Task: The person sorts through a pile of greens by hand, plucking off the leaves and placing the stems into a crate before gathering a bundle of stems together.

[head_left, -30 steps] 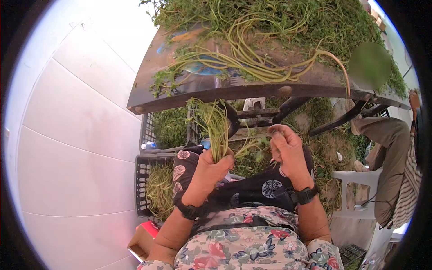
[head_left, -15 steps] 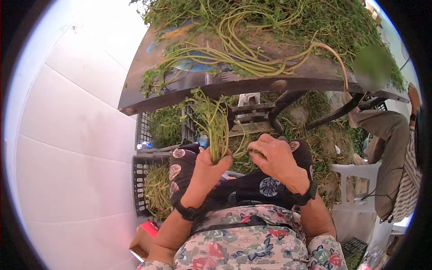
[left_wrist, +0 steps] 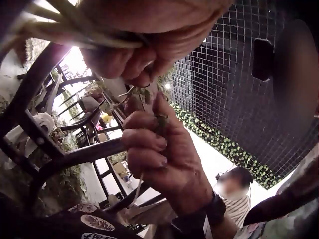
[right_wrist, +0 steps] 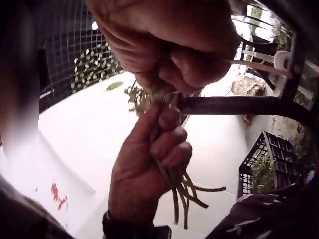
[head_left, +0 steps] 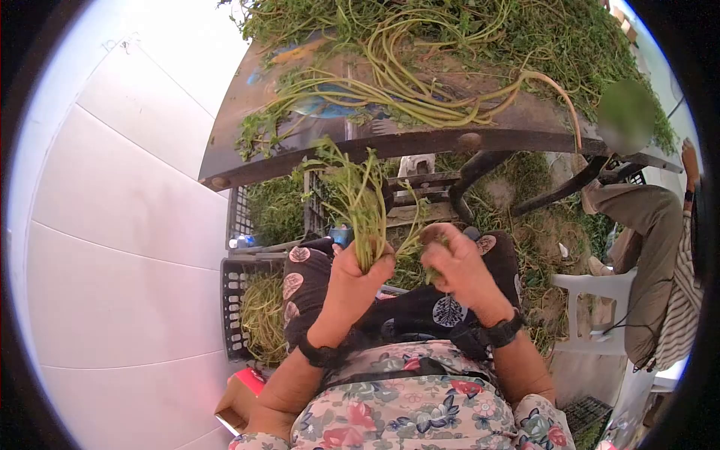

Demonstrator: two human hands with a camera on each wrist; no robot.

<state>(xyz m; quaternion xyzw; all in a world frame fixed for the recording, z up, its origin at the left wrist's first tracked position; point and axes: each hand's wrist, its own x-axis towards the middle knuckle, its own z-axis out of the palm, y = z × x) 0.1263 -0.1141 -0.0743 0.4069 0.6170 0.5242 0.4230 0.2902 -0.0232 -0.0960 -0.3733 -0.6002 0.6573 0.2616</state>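
Observation:
In the head view my left hand (head_left: 351, 283) grips a bunch of leafy green stems (head_left: 366, 225), leaf ends up and away from me. The cut ends of the stems (right_wrist: 182, 191) stick out below that fist in the right wrist view. Just to the right, my right hand (head_left: 463, 271) has its fingers curled, pinching a bit of greenery. The left wrist view shows the right hand (left_wrist: 162, 149) close to the left one, with a small leafy sprig (left_wrist: 162, 123) at its fingertips and a thin stem hanging below its fingers.
Ahead stands a dark table (head_left: 255, 142) with long stems (head_left: 420, 109) and a heap of greens (head_left: 555, 52). A black crate (head_left: 234, 315) of stems is at my left, below a white wall (head_left: 135, 247). A seated person (head_left: 652, 247) and white chair (head_left: 592, 289) are to the right.
My right hand has moved left, in toward the bunch, then back slightly, now with a bit of greenery at its fingers. The left hand keeps its grip on the stems.

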